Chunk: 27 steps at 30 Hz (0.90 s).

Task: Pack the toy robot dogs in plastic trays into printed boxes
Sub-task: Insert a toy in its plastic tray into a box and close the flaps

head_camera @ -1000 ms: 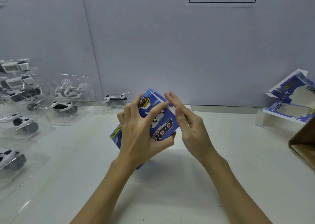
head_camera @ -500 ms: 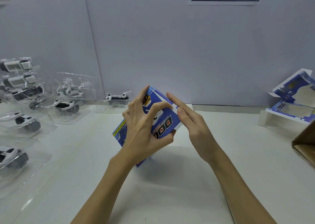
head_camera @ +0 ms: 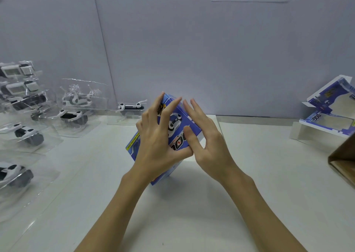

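Centrally, a blue printed box [head_camera: 177, 134] is being held tilted above the white table [head_camera: 192, 213], its lower corner pointing toward 6 o'clock. The left hand [head_camera: 155, 144] is gripping the box across its printed face, fingers spread and curved over the upper edge, thumb pressed under the near side. The right hand [head_camera: 208, 142] is lying along the box's 3 o'clock side with fingers nearly straight and fanned, its thumb bearing on the printed face; it is pressing, not clasping.

Compared with half a second before, the right hand's fingers are spreading wider and have slid from the top corner onto the side panel, while the left hand's index finger is reaching farther up the face. This suggests that an end flap is being pressed home and that this box is close to finished; whether the flap is fully seated cannot be told, since the hands cover it.

At 9 to 10 o'clock, several toy robot dogs in clear plastic trays [head_camera: 28, 134] are waiting on the table, one more [head_camera: 131, 107] standing just beyond the box at 11 o'clock. At 3 o'clock, flat unfolded boxes [head_camera: 326, 117] are resting against the wall, and a brown carton [head_camera: 343, 161] is showing its corner at the edge.
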Available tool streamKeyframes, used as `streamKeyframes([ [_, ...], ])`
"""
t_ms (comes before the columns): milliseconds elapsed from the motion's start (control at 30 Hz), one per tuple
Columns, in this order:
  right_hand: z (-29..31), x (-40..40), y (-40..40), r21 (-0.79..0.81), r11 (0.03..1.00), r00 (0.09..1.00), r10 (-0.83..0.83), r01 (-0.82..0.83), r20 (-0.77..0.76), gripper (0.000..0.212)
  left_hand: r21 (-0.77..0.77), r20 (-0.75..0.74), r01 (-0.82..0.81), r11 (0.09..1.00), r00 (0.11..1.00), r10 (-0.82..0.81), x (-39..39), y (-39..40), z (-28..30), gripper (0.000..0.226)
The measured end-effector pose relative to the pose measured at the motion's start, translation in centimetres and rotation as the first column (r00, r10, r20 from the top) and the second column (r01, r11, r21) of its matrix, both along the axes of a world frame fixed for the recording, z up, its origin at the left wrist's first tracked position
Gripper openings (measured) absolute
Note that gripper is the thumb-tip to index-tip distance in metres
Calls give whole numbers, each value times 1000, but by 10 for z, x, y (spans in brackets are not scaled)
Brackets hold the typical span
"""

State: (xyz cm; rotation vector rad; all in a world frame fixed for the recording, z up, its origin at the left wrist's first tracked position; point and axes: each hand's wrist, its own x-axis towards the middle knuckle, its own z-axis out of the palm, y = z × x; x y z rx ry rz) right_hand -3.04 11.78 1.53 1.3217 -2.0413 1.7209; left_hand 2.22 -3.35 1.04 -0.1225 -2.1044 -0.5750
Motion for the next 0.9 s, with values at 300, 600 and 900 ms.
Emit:
streamKeyframes([
  [300, -2, 0, -1, -46, 998, 994, -29, 35, 110, 53, -47, -30, -25, 999, 999, 23, 2, -3, 4, 98],
  [600, -9, -17, 1, -141, 965, 947, -179, 222, 265, 44, -109, 325, -39, 993, 943, 73, -2, -9, -12, 118],
  [900, -14, -42, 31, 18, 949, 898, -303, 314, 320, 34, 745, 206, 23, 667, 943, -263, -6, -46, -15, 71],
])
